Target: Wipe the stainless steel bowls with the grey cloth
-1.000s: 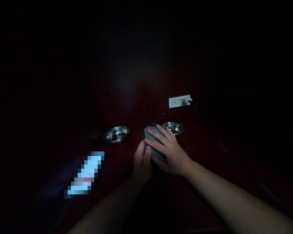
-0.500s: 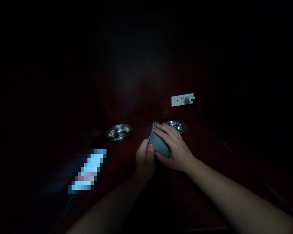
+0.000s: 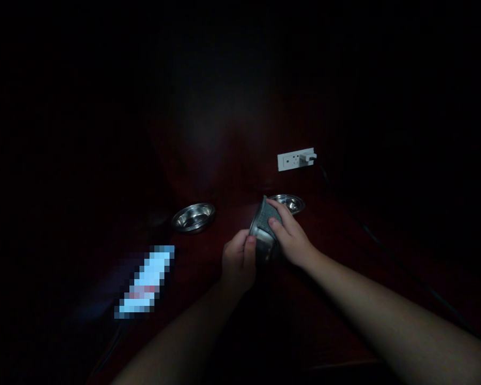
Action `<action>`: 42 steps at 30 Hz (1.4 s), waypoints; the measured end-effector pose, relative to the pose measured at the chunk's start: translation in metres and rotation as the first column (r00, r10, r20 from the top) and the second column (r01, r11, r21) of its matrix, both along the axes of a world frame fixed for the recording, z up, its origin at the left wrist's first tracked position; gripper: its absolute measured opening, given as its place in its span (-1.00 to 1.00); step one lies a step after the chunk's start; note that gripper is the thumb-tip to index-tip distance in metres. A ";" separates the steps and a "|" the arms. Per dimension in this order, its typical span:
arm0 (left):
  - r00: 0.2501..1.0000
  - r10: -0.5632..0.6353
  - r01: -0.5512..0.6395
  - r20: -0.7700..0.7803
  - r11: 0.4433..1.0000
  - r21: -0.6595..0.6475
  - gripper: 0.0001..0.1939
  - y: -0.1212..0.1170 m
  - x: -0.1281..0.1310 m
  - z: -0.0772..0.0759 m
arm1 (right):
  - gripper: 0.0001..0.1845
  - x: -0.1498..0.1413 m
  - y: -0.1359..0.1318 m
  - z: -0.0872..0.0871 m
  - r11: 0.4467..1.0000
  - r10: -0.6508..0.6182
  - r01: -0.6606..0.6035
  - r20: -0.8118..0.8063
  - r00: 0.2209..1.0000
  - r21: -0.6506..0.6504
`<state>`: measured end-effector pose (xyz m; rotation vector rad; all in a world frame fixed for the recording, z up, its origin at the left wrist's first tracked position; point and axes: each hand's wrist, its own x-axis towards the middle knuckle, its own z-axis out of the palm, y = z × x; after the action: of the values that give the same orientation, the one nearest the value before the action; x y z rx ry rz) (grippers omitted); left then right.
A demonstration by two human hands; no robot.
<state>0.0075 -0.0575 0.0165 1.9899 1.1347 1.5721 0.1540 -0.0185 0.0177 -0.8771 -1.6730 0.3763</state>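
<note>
Vessel (image 3: 263,245) gripped by left hand (image 3: 239,261); right hand (image 3: 292,235) clasps grey cloth (image 3: 266,213) against it; 2 dishes (image 3: 194,218) beyond.

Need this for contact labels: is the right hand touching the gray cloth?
Touching. The head view shows the right hand with its thumb on the gray cloth, over the held metal bowl.

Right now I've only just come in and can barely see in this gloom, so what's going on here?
A person's left hand holds a tilted metal container, while the right hand holds a grey-green cloth against its outside. A shallow metal dish sits to the left; a second dish is partly hidden behind the right hand.
</note>
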 end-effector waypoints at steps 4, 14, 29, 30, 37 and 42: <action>1.000 0.003 -0.002 -0.013 0.999 0.033 -0.71 0.000 -0.002 -0.002 | -0.49 0.000 0.008 -0.006 0.986 0.024 -0.050 -0.162 0.986 -0.157; 0.998 -0.005 0.012 -0.068 0.994 0.104 -0.72 0.001 -0.008 -0.002 | -0.37 -0.002 0.016 -0.003 0.791 -0.088 -0.287 -0.565 0.820 -0.540; 0.956 -0.294 0.293 0.006 0.952 -0.090 -0.73 0.010 -0.004 -0.005 | -0.41 0.000 0.017 -0.007 0.860 0.074 -0.374 -0.641 0.764 -0.347; 0.943 -0.333 0.332 0.007 0.934 -0.131 -0.74 0.009 -0.003 -0.004 | -0.44 0.002 0.019 -0.009 0.900 0.078 -0.324 -0.622 0.779 -0.293; 0.838 -0.466 0.534 0.283 0.806 -0.256 -0.68 0.011 -0.002 -0.008 | -0.50 0.007 0.017 -0.015 0.994 0.054 -0.080 -0.300 0.952 -0.072; 0.792 -0.333 0.527 0.512 0.796 -0.298 -0.68 0.010 0.003 -0.010 | -0.48 0.003 0.009 -0.014 1.000 0.009 -0.010 -0.087 0.996 -0.014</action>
<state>0.0105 -0.0480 0.0061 1.3779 0.6817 1.2833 0.1568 -0.0091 0.0038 -0.8518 -1.5964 0.4272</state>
